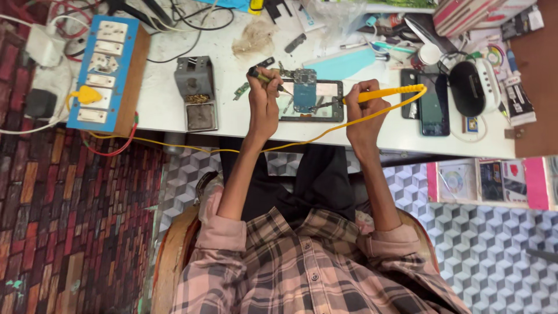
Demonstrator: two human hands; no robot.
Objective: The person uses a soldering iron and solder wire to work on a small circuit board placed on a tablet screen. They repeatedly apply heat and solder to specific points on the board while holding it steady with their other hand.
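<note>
Both forearms extend forward from rolled-up sleeves, roughly parallel, wrists slightly bent. The left hand [263, 96] is closed in a pencil-like pinch, fingertips pointing inward toward the right hand. The right hand [365, 113] is closed in a fist-like grasp, thumb side turned toward the left hand.

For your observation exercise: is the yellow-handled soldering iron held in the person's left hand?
No: the soldering iron is in the right hand; the left hand holds a small screwdriver.
</note>
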